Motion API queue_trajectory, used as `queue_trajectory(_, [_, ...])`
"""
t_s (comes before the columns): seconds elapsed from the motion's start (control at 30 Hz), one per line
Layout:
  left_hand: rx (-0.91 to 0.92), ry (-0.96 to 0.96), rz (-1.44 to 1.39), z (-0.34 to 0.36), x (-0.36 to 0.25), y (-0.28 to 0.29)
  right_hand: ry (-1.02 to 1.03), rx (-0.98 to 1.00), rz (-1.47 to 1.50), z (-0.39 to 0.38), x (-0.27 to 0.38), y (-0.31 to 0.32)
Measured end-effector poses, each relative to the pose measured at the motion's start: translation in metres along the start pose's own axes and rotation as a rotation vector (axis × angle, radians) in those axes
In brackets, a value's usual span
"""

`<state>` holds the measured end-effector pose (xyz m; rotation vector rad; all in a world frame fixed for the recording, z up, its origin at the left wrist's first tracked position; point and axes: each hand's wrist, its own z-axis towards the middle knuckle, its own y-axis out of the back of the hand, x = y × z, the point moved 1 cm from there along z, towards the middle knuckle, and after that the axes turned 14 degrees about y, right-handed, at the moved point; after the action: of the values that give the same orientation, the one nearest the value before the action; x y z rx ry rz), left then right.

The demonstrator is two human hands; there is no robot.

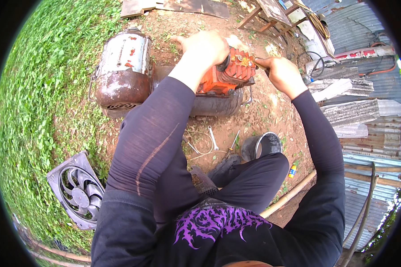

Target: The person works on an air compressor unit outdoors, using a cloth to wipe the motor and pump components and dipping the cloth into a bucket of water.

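My left hand (203, 49) is over the orange compressor pump (220, 78), one finger stuck out to the left, the others curled out of sight around something I cannot make out. My right hand (280, 73) is closed on a slim dark tool (262, 62) at the pump head's right side. The pump sits on a dark horizontal tank (227, 106), beside a rusty motor (120, 89) with a pale housing. Below the tank lie a wrench (213, 138), another slim tool (234, 142) and a thin cord (200, 132).
A black cylinder (249, 147) stands by my crossed legs, near a small yellow bottle (292, 171). A fan (67, 193) lies on grass at left. Corrugated sheets (365, 158), offcuts (343, 111) and bamboo poles (294, 191) line the right. A wooden bench (272, 11) stands behind.
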<state>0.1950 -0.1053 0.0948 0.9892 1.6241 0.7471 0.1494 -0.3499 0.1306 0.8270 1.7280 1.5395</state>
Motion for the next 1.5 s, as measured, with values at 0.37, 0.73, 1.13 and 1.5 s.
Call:
queue_trajectory(0.37, [0.010, -0.022, 0.005, -0.004, -0.002, -0.001, -0.070, -0.188, -0.133, -0.045, 0.054, -0.070])
queue_trajectory(0.73, [0.040, -0.017, 0.053, -0.014, -0.011, 0.001, 0.077, 0.017, -0.545, -0.032, 0.055, -0.039])
queue_trajectory(1.13, [0.039, 0.002, 0.058, -0.014, 0.003, 0.006, -0.122, 0.226, -0.510, -0.064, 0.048, -0.023])
queue_trajectory(1.5, [0.026, -0.030, 0.044, -0.012, -0.007, -0.001, -0.064, 0.082, -0.669, -0.019, 0.074, -0.060])
